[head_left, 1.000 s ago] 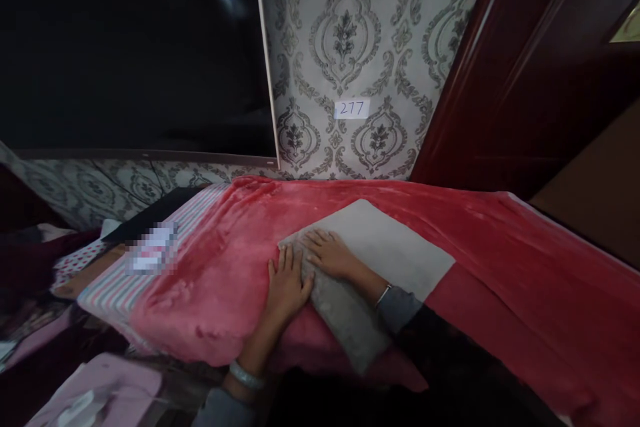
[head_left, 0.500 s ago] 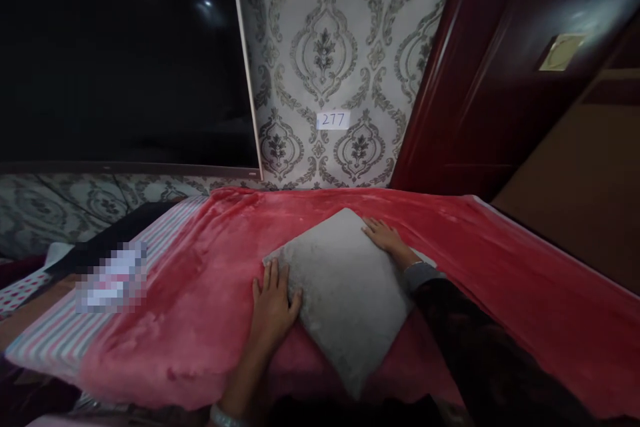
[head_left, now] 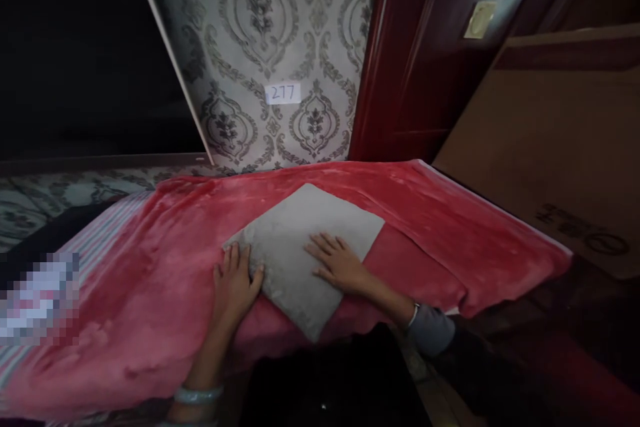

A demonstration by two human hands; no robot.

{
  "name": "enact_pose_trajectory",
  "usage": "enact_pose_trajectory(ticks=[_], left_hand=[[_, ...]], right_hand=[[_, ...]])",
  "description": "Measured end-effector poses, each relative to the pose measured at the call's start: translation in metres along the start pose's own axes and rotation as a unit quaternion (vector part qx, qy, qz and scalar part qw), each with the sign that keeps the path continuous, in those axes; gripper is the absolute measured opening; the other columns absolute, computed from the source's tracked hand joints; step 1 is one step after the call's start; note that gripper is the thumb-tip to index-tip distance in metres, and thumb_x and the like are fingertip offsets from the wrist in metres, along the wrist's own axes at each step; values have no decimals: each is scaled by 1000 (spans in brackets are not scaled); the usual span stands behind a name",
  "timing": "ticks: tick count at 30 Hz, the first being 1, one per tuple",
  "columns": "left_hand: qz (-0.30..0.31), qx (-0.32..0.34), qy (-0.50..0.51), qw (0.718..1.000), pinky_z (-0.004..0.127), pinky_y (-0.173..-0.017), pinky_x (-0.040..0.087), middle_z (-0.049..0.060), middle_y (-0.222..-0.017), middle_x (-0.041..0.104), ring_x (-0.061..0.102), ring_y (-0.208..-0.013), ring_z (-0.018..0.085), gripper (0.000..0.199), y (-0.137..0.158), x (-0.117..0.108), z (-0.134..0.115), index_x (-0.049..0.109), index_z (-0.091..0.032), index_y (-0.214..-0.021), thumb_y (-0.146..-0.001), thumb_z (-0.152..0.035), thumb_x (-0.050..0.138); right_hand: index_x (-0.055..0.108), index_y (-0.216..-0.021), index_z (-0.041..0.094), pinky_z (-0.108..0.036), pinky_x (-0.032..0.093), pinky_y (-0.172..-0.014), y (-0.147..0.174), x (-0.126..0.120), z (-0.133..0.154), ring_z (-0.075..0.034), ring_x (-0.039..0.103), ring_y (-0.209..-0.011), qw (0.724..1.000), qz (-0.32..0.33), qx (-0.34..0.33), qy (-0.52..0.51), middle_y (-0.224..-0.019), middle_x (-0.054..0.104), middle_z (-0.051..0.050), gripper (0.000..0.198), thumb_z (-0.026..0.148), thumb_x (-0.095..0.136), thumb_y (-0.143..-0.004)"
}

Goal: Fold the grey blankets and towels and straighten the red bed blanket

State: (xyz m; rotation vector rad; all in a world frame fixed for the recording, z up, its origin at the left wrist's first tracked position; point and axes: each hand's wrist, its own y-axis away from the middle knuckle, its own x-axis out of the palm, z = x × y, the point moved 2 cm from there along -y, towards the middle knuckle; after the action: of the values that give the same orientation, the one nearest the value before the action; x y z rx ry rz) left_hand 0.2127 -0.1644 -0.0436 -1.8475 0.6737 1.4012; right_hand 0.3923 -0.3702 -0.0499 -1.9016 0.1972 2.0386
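A flat grey square cloth (head_left: pixel 285 240) lies turned cornerwise on a pink-red plush blanket (head_left: pixel 170 293). My left hand (head_left: pixel 236 283) rests at the cloth's left corner, fingers spread, the fingertips on its edge and the palm over the blanket. Flat on the right half of the cloth lies my right hand (head_left: pixel 340 263), its fingers apart. Neither hand grips anything. One corner of the cloth points toward me, another toward the wall.
Behind the blanket stands a patterned wall with a paper label (head_left: pixel 283 93) reading 277. A dark television screen (head_left: pixel 85 60) is at the left. A large cardboard box (head_left: pixel 560 147) stands at the right, beside a dark red door (head_left: pixel 425 67). Striped fabric (head_left: pixel 107 227) shows at the left.
My right hand has moved from the cloth's upper right edge toward its middle, sliding nearer me. My left hand stays at the left corner. The view has turned right.
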Motion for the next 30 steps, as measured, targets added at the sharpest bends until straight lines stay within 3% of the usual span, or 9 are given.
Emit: enact_pose_trajectory(ticks=[2, 7, 9, 12, 17, 21, 25, 30], left_hand=[[2, 3, 3, 1000, 62, -118, 26, 21, -162, 29, 23, -153, 34, 62, -1, -1, 0, 41, -11, -151, -98, -43, 36], [0, -2, 15, 1000, 62, -119, 25, 21, -163, 28, 21, -153, 35, 63, -1, -2, -3, 42, -10, -150, -97, -44, 36], [0, -2, 23, 1000, 63, -119, 25, 21, -163, 28, 21, -153, 35, 63, -2, -3, -3, 42, -11, -150, -97, -44, 37], [2, -6, 40, 999, 63, -119, 24, 20, -163, 28, 21, -153, 34, 62, -3, -5, -2, 43, -12, -150, -97, -43, 37], [-36, 19, 64, 997, 58, -121, 25, 18, -160, 36, 27, -151, 32, 56, 12, -19, -16, 50, -13, -144, -97, -41, 38], [-53, 162, 46, 984, 57, -124, 16, 13, -160, 38, 25, -152, 30, 56, 41, -26, -56, 48, -19, -146, -96, -43, 43], [-24, 228, 24, 973, 60, -122, 20, 18, -160, 36, 27, -151, 35, 64, 61, -10, -75, 45, -14, -148, -94, -48, 49], [-36, 238, 26, 970, 56, -122, 24, 19, -160, 36, 29, -150, 35, 64, 67, 10, -63, 44, -13, -149, -94, -46, 50]], right_hand=[[29, -159, 33, -54, 24, -119, 8, 0, -22, -28, 18, -152, 998, -6, 59, 8, -166, 22, -5, 60, 52, 39, -103], [27, -160, 27, -55, 24, -119, 37, -11, -114, -29, 21, -152, 963, -2, 268, 23, -166, 20, -7, 57, 45, 27, -105], [26, -160, 26, -52, 23, -120, 52, -12, -135, -28, 22, -152, 950, -1, 310, 26, -166, 22, -7, 58, 44, 25, -106], [25, -161, 25, -51, 22, -121, 69, -11, -143, -28, 22, -151, 943, -4, 330, 28, -165, 26, -6, 59, 44, 27, -105], [26, -160, 19, -53, 31, -117, 75, -17, -110, -31, 19, -152, 937, -71, 341, -9, -165, 26, -11, 60, 42, 23, -104], [31, -159, 24, -53, 24, -119, 58, -22, -41, -29, 16, -153, 973, -100, 205, -27, -165, 24, -8, 57, 42, 28, -105], [35, -157, 27, -53, 21, -120, 46, -11, 20, -29, 19, -152, 993, -67, 94, -34, -165, 25, -7, 56, 45, 38, -103], [39, -155, 26, -49, 21, -120, 52, 7, 32, -27, 25, -150, 993, -66, 96, -32, -163, 31, -6, 53, 41, 37, -104]])
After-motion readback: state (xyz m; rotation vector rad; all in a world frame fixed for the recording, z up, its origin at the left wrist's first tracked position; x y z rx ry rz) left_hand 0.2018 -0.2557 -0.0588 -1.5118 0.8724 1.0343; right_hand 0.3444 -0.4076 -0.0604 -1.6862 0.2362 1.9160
